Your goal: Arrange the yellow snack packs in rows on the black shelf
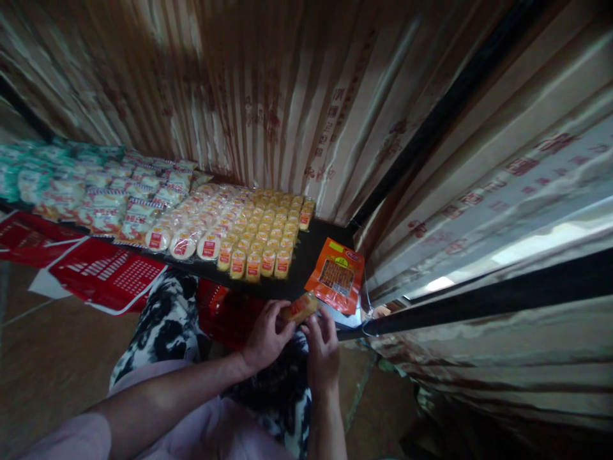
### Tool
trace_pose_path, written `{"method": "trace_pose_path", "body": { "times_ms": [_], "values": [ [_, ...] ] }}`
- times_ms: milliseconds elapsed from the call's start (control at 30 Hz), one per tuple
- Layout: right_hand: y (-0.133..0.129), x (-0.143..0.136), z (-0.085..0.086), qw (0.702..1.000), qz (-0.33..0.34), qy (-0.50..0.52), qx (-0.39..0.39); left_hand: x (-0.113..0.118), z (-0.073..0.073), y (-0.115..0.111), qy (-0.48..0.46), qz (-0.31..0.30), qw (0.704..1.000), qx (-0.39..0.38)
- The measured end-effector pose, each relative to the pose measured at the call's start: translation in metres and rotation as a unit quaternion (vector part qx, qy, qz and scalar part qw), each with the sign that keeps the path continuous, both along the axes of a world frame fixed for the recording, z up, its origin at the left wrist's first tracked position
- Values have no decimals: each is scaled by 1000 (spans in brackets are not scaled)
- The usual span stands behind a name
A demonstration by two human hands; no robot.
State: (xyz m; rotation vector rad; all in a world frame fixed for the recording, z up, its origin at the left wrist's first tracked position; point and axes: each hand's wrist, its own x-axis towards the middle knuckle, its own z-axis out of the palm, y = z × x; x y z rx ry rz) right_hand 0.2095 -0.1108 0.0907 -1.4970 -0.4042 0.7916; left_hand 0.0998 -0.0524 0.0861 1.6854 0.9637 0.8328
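Between my two hands is a small wrapped snack cake, golden with red print. My left hand pinches its left end, and the fingers of my right hand close on its right end. Just beyond them an orange snack packet with a brown picture and a yellow label lies on the dark tabletop. Rows of similar yellow-wrapped cakes stand to the left of it, beside round white wrapped snacks.
White-and-blue snack bags and green bags are piled farther left. Red printed sheeting hangs along the table's front edge. Pleated printed curtains and a dark frame bar enclose the back and right.
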Motion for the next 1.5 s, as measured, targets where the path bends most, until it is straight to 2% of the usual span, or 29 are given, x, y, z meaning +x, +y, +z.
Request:
{"method": "trace_pose_path", "body": {
  "times_ms": [267, 400, 800, 1033, 1333, 1500],
  "values": [
    [5, -3, 5, 997, 35, -64, 30, 16, -3, 10, -20, 19, 998, -61],
    [7, 0, 4, 996, 46, -71, 34, 21, -2, 12, -32, 21, 997, -65],
    [20, 12, 12, 996, 48, -61, 53, 32, 21, 17, -27, 11, 994, -103],
    [30, 24, 9, 996, 44, -76, 22, 38, 33, 18, -42, 13, 993, -109],
    [37, 28, 17, 998, 38, -53, 12, 45, 26, 25, -16, 25, 998, -58],
    [37, 26, 23, 998, 43, -31, 30, 47, 29, 25, -36, 27, 996, -79]
  ]
}}
